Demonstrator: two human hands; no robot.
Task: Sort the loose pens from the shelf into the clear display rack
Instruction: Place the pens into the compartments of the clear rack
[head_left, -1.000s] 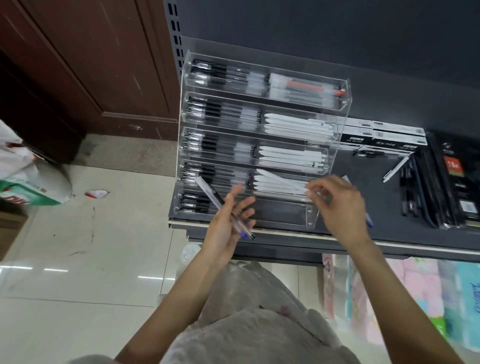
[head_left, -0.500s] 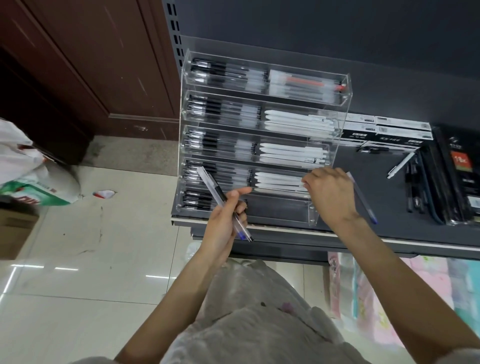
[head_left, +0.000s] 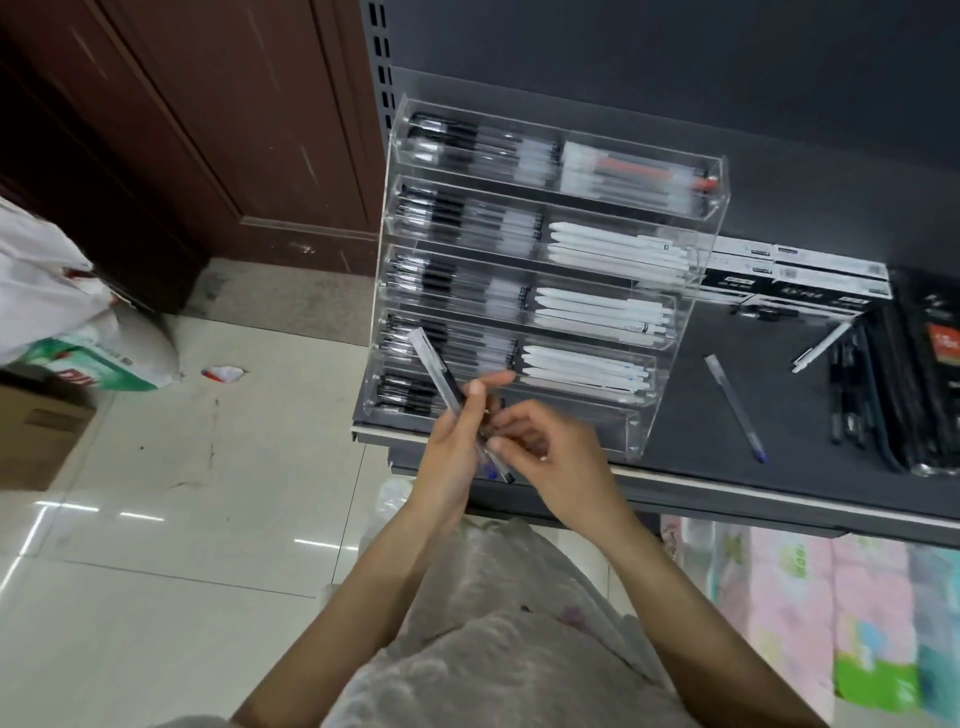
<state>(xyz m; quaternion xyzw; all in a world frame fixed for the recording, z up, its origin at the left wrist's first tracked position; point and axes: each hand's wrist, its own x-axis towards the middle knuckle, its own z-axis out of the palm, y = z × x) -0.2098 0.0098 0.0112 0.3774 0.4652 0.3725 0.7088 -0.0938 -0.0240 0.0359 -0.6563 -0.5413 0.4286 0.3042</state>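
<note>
Holding clear pens (head_left: 451, 400), left hand (head_left: 452, 457) gripping, right hand (head_left: 550, 457) pinching; rack (head_left: 644, 415) mostly filled, two loose pens (head_left: 735, 408) right of it.

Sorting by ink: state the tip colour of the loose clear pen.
Blue, on the clear pen; head view.

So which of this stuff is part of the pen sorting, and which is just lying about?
Job: rack; held pens in left hand; right hand touching them; loose blue-tipped pen; loose white pen.
Lying about: boxes; floor bags; carton.
</note>
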